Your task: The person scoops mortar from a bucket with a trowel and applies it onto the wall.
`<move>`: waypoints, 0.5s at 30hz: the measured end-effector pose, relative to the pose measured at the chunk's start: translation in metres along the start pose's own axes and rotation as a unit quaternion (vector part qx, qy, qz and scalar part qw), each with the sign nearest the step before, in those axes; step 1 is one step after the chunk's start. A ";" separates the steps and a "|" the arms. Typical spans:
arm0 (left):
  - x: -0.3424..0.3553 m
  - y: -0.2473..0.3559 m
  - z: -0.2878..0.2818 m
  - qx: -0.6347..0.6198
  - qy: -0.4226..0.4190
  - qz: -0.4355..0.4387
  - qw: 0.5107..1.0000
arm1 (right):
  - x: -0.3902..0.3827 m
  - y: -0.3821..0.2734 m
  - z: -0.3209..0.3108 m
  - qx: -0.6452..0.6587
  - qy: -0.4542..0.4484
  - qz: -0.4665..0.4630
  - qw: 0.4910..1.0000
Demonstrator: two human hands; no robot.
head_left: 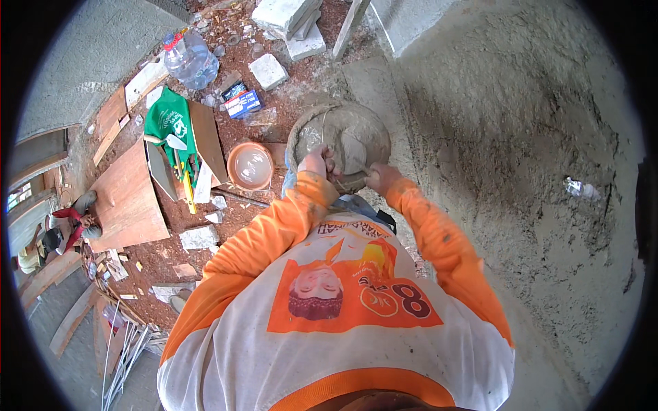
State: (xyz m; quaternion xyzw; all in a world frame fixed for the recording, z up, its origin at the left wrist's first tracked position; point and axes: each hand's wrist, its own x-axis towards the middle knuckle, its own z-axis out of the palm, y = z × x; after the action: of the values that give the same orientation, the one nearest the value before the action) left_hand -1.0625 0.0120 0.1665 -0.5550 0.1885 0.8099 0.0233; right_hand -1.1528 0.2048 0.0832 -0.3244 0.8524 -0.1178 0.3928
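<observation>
A round bucket [386, 131], caked with grey cement, is right in front of my body. Wet-looking grey mortar [354, 152] shows inside it. My left hand [318, 163] is over the near left part of the bucket, its fingers closed round what looks like the thin wire handle [324, 129]. On the near right rim my right hand [382, 178] is closed, thumb and fingers gripping the bucket's edge. Both sleeves are orange and smeared with cement. The underside of the bucket is hidden from me.
Rough grey plaster [521, 137] rises on the right. Leftward are an orange bowl [251, 166], a green bag [166, 118] with trowels, a plywood sheet [130, 198], a blue box [245, 104], a water jug [192, 61] and white block pieces [268, 71]. Another person [65, 229] crouches far left.
</observation>
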 end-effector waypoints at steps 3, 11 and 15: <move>-0.004 0.007 0.000 -0.020 0.036 0.010 0.999 | -0.026 0.005 -0.003 0.078 0.009 -0.006 0.997; 0.009 0.016 -0.013 0.009 0.009 0.026 1.000 | -0.022 0.005 -0.017 0.047 0.078 0.106 0.990; 0.005 0.017 -0.006 -0.002 -0.006 0.032 0.999 | -0.033 0.001 -0.041 0.014 0.162 0.141 0.977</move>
State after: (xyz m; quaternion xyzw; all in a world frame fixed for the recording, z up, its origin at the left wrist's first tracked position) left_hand -1.0638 -0.0069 0.1650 -0.5437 0.2048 0.8139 -0.0024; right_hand -1.1685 0.2248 0.1296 -0.1721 0.9400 -0.1245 0.2671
